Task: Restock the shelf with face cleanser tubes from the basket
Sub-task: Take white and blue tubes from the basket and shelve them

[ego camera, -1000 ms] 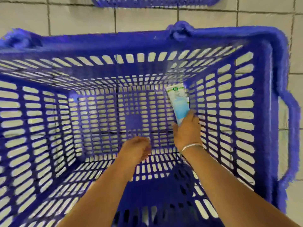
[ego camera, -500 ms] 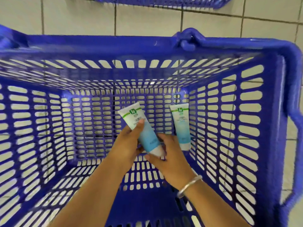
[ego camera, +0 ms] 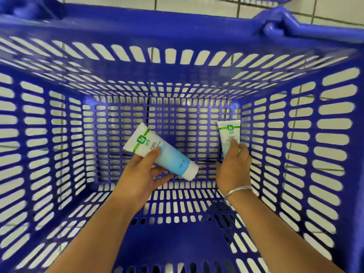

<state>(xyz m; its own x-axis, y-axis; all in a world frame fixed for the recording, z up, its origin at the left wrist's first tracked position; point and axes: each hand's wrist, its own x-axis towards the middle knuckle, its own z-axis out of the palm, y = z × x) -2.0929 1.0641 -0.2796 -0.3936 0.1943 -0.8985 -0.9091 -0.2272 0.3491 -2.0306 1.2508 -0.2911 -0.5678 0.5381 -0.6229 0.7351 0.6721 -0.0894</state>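
I look straight down into a blue slotted plastic basket (ego camera: 295,134). My left hand (ego camera: 141,174) holds a white and light-blue face cleanser tube (ego camera: 163,152) with a green band, lying slantwise with its white cap toward the lower right. My right hand (ego camera: 234,168) grips a second, matching tube (ego camera: 229,134) by its lower half, near the basket's right wall, crimped end pointing away from me. Both hands are inside the basket, above its floor. The shelf is out of view.
The basket's folded handle (ego camera: 283,26) lies along the far rim at the upper right. Pale floor tiles (ego camera: 197,4) show beyond and through the slots. A silver bangle (ego camera: 238,191) circles my right wrist.
My left hand has taken the first tube alone and lifted it leftward. My right hand has left that tube, moved right and closed round the second tube by the wall.
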